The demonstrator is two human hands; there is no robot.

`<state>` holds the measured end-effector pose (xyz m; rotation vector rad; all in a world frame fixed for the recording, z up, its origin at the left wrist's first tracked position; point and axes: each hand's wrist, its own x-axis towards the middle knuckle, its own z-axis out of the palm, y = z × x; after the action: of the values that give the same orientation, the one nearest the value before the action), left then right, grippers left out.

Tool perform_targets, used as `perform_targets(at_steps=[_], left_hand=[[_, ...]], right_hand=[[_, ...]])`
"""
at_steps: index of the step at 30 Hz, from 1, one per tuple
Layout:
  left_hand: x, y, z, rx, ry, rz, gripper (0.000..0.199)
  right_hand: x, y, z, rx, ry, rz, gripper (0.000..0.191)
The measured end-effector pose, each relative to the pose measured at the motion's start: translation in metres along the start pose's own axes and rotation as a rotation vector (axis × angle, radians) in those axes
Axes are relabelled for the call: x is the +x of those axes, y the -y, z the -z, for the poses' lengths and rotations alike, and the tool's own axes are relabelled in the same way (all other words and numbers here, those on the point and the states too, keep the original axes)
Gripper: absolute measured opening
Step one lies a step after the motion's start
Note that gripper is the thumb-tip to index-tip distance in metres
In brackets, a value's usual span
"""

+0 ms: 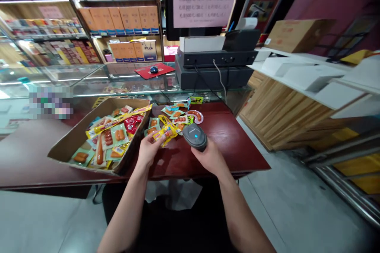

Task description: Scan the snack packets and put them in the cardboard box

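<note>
My left hand [149, 149] grips a yellow snack packet [166, 133] near the middle of the dark red table. Just to its right, my right hand [209, 155] is wrapped round a dark grey handheld scanner [195, 136] with a small blue light on top. The scanner's head is close to the packet, with a narrow gap between them. Behind both hands lie several loose sausage packets [177, 114], among them a curved sausage in a clear pack [195, 117]. To the left, an open cardboard box [63, 142] holds many packed sausages [119, 134] and yellow packets.
The dark red table [237, 138] meets a glass counter [89, 72] bearing a red mat [148, 72] with a mouse [153, 69]. A black cash drawer [213, 77] and printer [242, 39] stand behind. A white-topped wooden cabinet [273, 106] is at right, shelves of boxes [121, 19] at back.
</note>
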<state>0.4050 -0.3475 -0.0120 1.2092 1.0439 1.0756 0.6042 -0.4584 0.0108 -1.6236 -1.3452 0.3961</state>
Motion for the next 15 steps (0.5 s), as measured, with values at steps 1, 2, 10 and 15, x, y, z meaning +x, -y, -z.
perform_targets(at_steps=[1, 2, 10, 15], left_hand=[[0.003, -0.004, 0.004, -0.103, -0.01, 0.04, 0.055], [0.006, -0.008, 0.006, -0.172, -0.024, 0.056, 0.056], [0.018, -0.022, -0.004, -0.253, 0.035, -0.061, 0.044], [0.022, -0.019, -0.012, -0.303, 0.018, -0.022, 0.064]], right_hand=[[-0.001, 0.006, -0.004, 0.01, 0.02, 0.013, 0.032], [-0.001, 0.012, -0.008, 0.021, 0.041, 0.027, 0.032], [-0.008, 0.045, -0.027, 0.131, 0.177, 0.081, 0.03], [-0.005, 0.039, -0.025, 0.079, 0.12, 0.079, 0.028]])
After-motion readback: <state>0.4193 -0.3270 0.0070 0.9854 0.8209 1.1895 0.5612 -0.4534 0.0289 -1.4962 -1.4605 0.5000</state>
